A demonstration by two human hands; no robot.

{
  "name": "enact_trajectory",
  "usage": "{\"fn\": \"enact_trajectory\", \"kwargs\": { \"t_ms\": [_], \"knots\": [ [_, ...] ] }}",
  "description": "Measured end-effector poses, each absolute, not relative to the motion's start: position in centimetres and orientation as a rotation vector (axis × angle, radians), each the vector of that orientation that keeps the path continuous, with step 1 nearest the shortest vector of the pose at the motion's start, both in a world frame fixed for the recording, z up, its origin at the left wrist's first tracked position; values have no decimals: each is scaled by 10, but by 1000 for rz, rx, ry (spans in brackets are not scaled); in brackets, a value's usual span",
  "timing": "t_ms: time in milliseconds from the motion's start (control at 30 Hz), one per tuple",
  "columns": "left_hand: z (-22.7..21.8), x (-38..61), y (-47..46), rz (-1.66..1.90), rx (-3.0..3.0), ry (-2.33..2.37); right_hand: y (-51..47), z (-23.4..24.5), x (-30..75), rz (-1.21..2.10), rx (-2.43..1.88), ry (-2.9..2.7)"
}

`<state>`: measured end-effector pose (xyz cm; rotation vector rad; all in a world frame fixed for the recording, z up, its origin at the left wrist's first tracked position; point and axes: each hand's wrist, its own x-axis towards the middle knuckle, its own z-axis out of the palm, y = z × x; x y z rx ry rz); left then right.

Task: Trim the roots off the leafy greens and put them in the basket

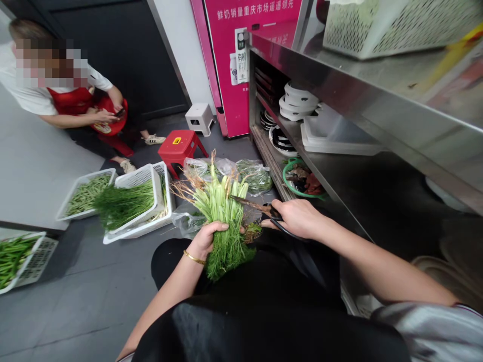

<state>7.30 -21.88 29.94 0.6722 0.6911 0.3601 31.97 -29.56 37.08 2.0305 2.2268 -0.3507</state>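
Note:
My left hand [206, 238] is closed around a bunch of green herbs [222, 211], held over my lap with the pale stem ends and roots pointing away from me. My right hand [298, 217] grips black-handled scissors [260, 207]. Their blades are parted and reach into the stem ends of the bunch. A small clump of cut roots [252, 232] sits just under the scissors.
White baskets of greens [136, 206] and green beans [85, 193] stand on the grey floor to the left. Plastic bags of greens [252, 176] lie ahead, behind them a red stool [179, 146]. A steel shelf with plates [298, 100] runs along the right. A person in a red apron [75, 103] crouches at far left.

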Motion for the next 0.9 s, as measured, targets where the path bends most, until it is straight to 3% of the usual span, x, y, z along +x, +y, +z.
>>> {"fn": "enact_trajectory", "kwargs": {
  "t_ms": [400, 900],
  "knots": [
    [293, 73, -219, 405, 635, 819, -299, 380, 320, -371, 1933, 2260],
    [279, 68, -221, 424, 547, 758, -311, 349, 329, -521, 1990, 2346]
  ]
}}
